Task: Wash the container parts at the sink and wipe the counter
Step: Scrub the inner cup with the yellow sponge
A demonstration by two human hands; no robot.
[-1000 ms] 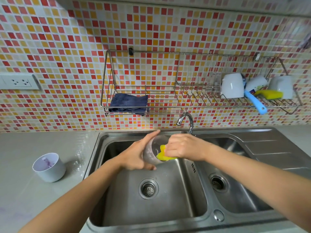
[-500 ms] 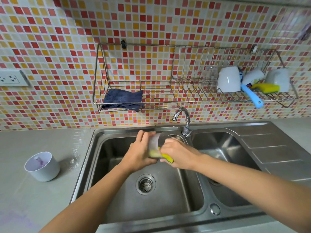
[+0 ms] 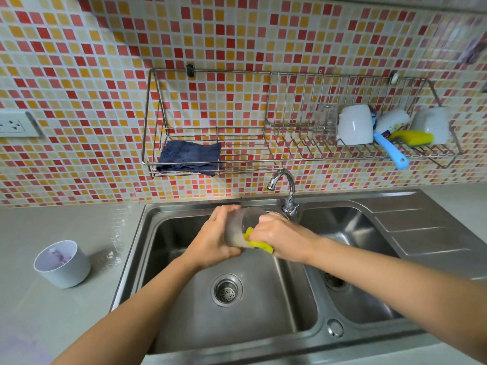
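From my head camera, looking down, my left hand (image 3: 214,238) is wrapped around the side of a clear plastic container (image 3: 241,223), gripping it tilted over the left basin of the steel sink (image 3: 158,233), its open mouth turned toward my other hand. My right hand (image 3: 280,238) is curled around a yellow sponge (image 3: 257,243) and presses it against the container's rim and lower edge, so both hands are grasping something. The container sits in the air above the drain (image 3: 226,289), just in front of the faucet (image 3: 286,187), whose spout points left; I cannot tell whether water is running. On the grey counter (image 3: 39,317) to my left stands a white cup-shaped part (image 3: 62,263), upright, with purplish smears inside, well apart from the sink. On the tiled wall hangs a wire rack (image 3: 237,72): a folded dark blue cloth (image 3: 188,155) lies at its left end, and at its right end are overturned white mugs (image 3: 354,125), a blue-handled brush (image 3: 391,152) and a second yellow sponge (image 3: 413,137).
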